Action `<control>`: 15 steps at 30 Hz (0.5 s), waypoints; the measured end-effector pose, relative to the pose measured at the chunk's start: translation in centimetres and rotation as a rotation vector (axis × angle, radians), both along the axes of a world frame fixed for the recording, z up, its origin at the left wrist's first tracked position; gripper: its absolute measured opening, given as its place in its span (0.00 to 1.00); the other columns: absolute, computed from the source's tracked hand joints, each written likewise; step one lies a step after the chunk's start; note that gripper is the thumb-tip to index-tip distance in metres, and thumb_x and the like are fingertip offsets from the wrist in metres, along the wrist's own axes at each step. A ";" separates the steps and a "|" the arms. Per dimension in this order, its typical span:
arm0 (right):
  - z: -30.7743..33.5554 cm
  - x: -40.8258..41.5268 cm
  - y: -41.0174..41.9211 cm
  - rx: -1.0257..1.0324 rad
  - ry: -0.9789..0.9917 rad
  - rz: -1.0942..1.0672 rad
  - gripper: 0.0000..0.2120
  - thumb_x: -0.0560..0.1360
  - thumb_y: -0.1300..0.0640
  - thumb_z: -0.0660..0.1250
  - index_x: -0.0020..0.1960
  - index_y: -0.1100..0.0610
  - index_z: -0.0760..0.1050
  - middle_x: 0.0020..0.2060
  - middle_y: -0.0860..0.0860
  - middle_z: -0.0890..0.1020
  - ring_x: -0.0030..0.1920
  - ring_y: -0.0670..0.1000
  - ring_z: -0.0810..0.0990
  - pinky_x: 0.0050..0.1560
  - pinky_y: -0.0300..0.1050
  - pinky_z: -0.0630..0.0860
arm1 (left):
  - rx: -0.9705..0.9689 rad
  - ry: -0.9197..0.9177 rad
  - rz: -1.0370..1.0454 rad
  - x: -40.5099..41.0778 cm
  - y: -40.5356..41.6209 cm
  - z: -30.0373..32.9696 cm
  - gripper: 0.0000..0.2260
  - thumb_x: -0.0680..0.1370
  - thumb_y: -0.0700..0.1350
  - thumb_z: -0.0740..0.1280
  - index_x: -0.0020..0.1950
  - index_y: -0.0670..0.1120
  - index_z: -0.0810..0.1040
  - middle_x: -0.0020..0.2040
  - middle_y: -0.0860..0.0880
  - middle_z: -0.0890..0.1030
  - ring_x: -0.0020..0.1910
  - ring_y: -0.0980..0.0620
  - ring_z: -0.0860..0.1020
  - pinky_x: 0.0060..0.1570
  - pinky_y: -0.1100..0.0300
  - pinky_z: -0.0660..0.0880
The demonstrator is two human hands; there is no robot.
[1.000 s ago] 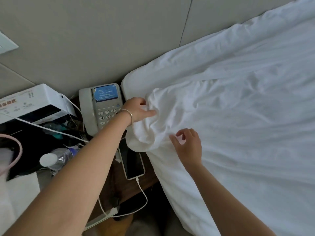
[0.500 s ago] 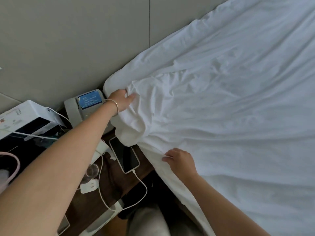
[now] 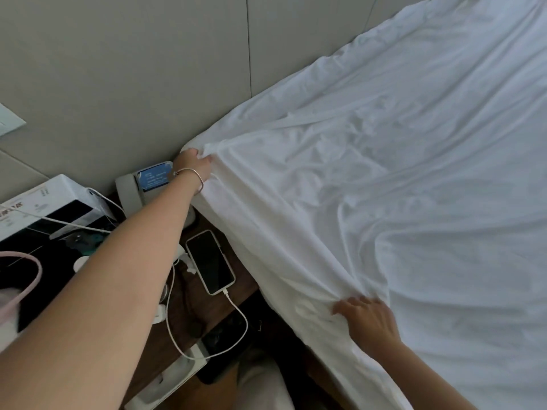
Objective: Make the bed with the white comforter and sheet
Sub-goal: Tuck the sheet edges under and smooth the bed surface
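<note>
The left hand (image 3: 194, 162) pinches a bunched fold of the white sheet (image 3: 370, 179) at the bed's top corner, right against the grey wall panel (image 3: 124, 69), while the right hand (image 3: 365, 318) grips a gather of the same sheet lower down, along the mattress edge. Between them the fabric lies in creases (it covers the whole bed in view). Beside the bed, a phone (image 3: 210, 262) on its cable (image 3: 233, 318) lies on the wooden nightstand (image 3: 189, 303), near a desk telephone (image 3: 142, 184).
</note>
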State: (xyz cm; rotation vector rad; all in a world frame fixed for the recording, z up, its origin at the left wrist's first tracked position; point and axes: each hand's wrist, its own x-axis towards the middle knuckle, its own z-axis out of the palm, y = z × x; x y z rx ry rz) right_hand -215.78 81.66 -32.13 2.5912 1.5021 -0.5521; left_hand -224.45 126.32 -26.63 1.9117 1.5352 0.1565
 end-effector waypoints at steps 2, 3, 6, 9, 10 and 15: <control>0.2 -0.8 1.3 0.126 -0.081 0.017 0.05 0.69 0.49 0.69 0.45 0.45 0.79 0.42 0.46 0.79 0.43 0.54 0.79 0.46 0.50 0.68 | -0.032 -0.076 0.017 -0.1 -0.8 -0.3 0.21 0.79 0.54 0.63 0.62 0.37 0.74 0.63 0.38 0.76 0.60 0.39 0.74 0.60 0.52 0.71; 0.0 -1.8 2.1 0.192 -0.083 0.025 0.10 0.69 0.45 0.69 0.46 0.49 0.78 0.42 0.48 0.78 0.42 0.54 0.77 0.46 0.50 0.67 | -0.065 -0.098 0.012 -0.3 -1.1 -0.2 0.24 0.79 0.55 0.64 0.65 0.38 0.73 0.65 0.39 0.75 0.61 0.40 0.74 0.60 0.52 0.70; -0.3 -5.0 4.6 0.122 0.007 0.057 0.26 0.64 0.45 0.78 0.57 0.52 0.72 0.49 0.49 0.78 0.44 0.52 0.79 0.44 0.46 0.74 | -0.214 -0.087 -0.070 -1.2 -2.0 -0.1 0.31 0.73 0.54 0.73 0.71 0.43 0.68 0.67 0.45 0.72 0.64 0.42 0.72 0.63 0.54 0.69; -1.1 -4.7 6.1 -0.012 0.187 -0.161 0.22 0.75 0.62 0.66 0.67 0.51 0.66 0.60 0.50 0.74 0.57 0.53 0.76 0.53 0.45 0.74 | -0.136 -0.024 -0.166 -2.0 -3.3 -1.4 0.22 0.74 0.43 0.71 0.67 0.43 0.72 0.63 0.43 0.75 0.61 0.42 0.74 0.55 0.58 0.69; -1.6 -4.5 6.0 -0.079 0.230 -0.152 0.20 0.78 0.63 0.61 0.68 0.52 0.66 0.61 0.50 0.73 0.60 0.53 0.74 0.56 0.44 0.72 | -0.054 -0.039 -0.125 -2.2 -3.5 -1.4 0.15 0.75 0.41 0.69 0.62 0.42 0.74 0.60 0.41 0.77 0.59 0.40 0.75 0.52 0.57 0.70; -0.6 -4.4 4.2 -0.167 0.381 0.015 0.16 0.80 0.51 0.61 0.68 0.48 0.70 0.63 0.46 0.75 0.64 0.50 0.72 0.59 0.42 0.68 | 0.137 -0.031 -0.094 -1.9 -1.4 -0.1 0.06 0.73 0.36 0.62 0.46 0.45 0.72 0.51 0.40 0.79 0.50 0.37 0.76 0.45 0.53 0.71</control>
